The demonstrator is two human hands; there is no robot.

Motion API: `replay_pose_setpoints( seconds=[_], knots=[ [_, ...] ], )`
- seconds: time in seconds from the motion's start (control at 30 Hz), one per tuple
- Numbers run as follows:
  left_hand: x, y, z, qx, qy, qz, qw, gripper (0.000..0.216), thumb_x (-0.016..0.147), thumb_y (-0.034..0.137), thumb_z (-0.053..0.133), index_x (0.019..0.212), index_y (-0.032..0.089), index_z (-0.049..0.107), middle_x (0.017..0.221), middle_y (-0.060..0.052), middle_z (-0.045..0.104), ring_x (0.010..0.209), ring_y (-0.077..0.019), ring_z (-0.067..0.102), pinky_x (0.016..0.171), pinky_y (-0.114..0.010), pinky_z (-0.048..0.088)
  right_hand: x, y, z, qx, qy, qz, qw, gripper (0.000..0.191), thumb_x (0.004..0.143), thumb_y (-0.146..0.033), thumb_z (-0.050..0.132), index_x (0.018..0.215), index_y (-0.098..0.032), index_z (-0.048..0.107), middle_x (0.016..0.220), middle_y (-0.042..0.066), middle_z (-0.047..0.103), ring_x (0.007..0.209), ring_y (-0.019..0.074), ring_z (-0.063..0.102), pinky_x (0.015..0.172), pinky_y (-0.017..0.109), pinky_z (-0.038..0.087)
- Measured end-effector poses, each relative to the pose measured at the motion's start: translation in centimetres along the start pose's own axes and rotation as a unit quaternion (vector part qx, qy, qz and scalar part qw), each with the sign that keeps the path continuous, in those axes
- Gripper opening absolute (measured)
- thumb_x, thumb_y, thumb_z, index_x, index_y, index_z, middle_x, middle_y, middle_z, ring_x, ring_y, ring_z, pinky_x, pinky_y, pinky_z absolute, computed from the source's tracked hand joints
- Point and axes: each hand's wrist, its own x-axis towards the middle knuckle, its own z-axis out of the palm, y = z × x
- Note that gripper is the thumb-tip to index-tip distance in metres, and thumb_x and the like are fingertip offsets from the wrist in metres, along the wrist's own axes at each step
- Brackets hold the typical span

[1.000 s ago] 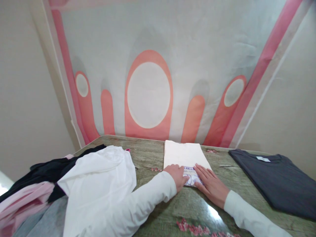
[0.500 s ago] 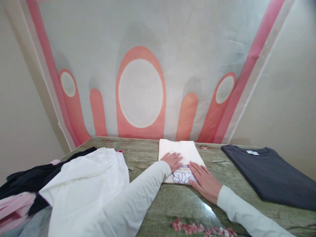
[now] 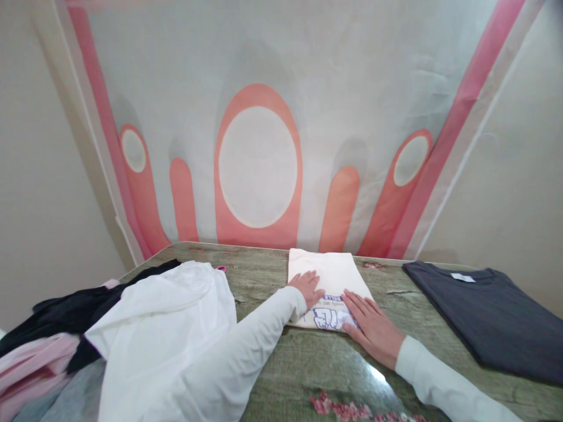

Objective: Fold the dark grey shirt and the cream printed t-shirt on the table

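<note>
A cream T-shirt (image 3: 328, 269), folded into a neat rectangle with a purple print and lettering toward its near end, lies flat on the table. My left hand (image 3: 307, 288) rests on its left side, palm down, with the fingers spread. On the right edge of the print lies my right hand (image 3: 373, 328), flat, its fingers stretched out. Neither hand grips the cloth. Part of the print is covered by my right fingers.
A folded dark grey T-shirt (image 3: 488, 319) lies at the right. To the left is a heap with a white garment (image 3: 176, 334), a black garment (image 3: 88, 305) and a pink garment (image 3: 39, 363). The wood-patterned table (image 3: 290, 369) meets a decorated wall (image 3: 259, 164).
The whole view has shifted slightly, so things sit a little farther right. My left hand has slid slightly toward the left edge of the cream T-shirt; my right hand stays at its right edge.
</note>
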Motion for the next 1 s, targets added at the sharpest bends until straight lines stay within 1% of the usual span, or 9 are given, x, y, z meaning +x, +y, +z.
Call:
replay_pose_setpoints(
  seconds=[0.03,0.1,0.27,0.37,0.5,0.57,0.67,0.8,1.0],
  knots=[
    [-0.3,0.1,0.0,-0.003,0.004,0.020,1.000,0.056,0.085,0.051,0.017,0.134,0.022,0.019,0.143,-0.002,0.010,0.129,-0.0164,0.011,0.103,-0.038,0.014,0.0,0.0,0.0,0.000,0.001,0.001,1.000,0.061,0.084,-0.053,0.022,0.134,-0.019,0.023,0.140,0.008,0.022,0.127,0.0205,0.019,0.102,0.043,0.018],
    [-0.7,-0.4,-0.1,-0.002,0.014,0.009,1.000,0.057,0.085,0.051,0.016,0.134,0.022,0.017,0.143,-0.002,0.008,0.129,-0.0173,0.010,0.103,-0.038,0.013,0.0,-0.1,-0.1,0.001,0.001,0.002,1.000,0.061,0.084,-0.053,0.022,0.134,-0.019,0.022,0.140,0.008,0.023,0.127,0.0205,0.019,0.102,0.042,0.018],
    [-0.7,-2.8,-0.3,-0.001,0.014,-0.145,0.989,0.062,0.085,0.051,0.014,0.134,0.014,0.016,0.142,-0.008,0.009,0.129,-0.0220,0.012,0.102,-0.041,0.015,0.0,0.0,-0.2,0.001,-0.007,0.001,1.000,0.062,0.084,-0.053,0.021,0.135,-0.018,0.022,0.140,0.008,0.023,0.127,0.0203,0.019,0.102,0.042,0.019],
    [-1.5,-2.8,-0.2,-0.003,0.012,-0.170,0.985,0.059,0.084,0.047,0.022,0.132,0.012,0.022,0.142,-0.011,0.011,0.128,-0.0246,0.014,0.101,-0.042,0.019,0.0,0.0,-0.2,0.001,-0.011,0.000,1.000,0.062,0.084,-0.053,0.021,0.135,-0.018,0.021,0.140,0.008,0.021,0.128,0.0204,0.018,0.102,0.043,0.018],
    [-4.5,-0.6,-0.3,0.018,0.054,-0.098,0.994,0.055,0.083,0.044,0.030,0.130,0.015,0.029,0.141,-0.009,0.014,0.128,-0.0246,0.014,0.101,-0.044,0.018,-0.1,-0.1,-0.5,0.012,-0.014,0.001,1.000,0.062,0.084,-0.054,0.021,0.136,-0.019,0.018,0.140,0.008,0.022,0.128,0.0211,0.018,0.102,0.043,0.018],
    [-6.4,0.9,-0.3,0.013,0.045,-0.034,0.998,0.057,0.083,0.049,0.029,0.130,0.016,0.028,0.141,-0.009,0.017,0.127,-0.0234,0.016,0.101,-0.043,0.018,-0.1,-0.1,-0.7,0.018,-0.016,0.001,1.000,0.063,0.084,-0.054,0.021,0.136,-0.019,0.018,0.140,0.009,0.021,0.127,0.0215,0.019,0.102,0.043,0.018],
    [-8.8,2.8,-0.2,0.009,0.024,0.023,0.999,0.067,0.080,0.056,0.032,0.133,0.018,0.021,0.141,-0.008,0.015,0.127,-0.0232,0.017,0.101,-0.044,0.017,-0.1,-0.1,-0.9,0.023,-0.022,0.003,0.999,0.063,0.084,-0.054,0.022,0.136,-0.018,0.018,0.140,0.009,0.021,0.127,0.0213,0.019,0.102,0.043,0.018],
    [-10.0,3.6,0.0,0.022,0.028,0.037,0.999,0.068,0.080,0.056,0.032,0.134,0.017,0.018,0.141,-0.010,0.013,0.128,-0.0227,0.012,0.102,-0.044,0.013,-0.3,-1.0,-1.8,0.031,-0.022,-0.007,0.999,0.063,0.084,-0.053,0.023,0.136,-0.018,0.017,0.141,0.009,0.019,0.128,0.0209,0.017,0.103,0.043,0.016],
    [-9.7,3.5,0.1,0.032,0.034,0.035,0.998,0.068,0.080,0.056,0.033,0.134,0.017,0.019,0.141,-0.010,0.014,0.128,-0.0217,0.013,0.103,-0.043,0.013,-0.8,-2.2,-3.2,0.058,-0.027,-0.066,0.996,0.054,0.085,-0.050,0.025,0.134,-0.027,0.021,0.141,0.001,0.021,0.128,0.0194,0.016,0.103,0.040,0.017]
  ],
)
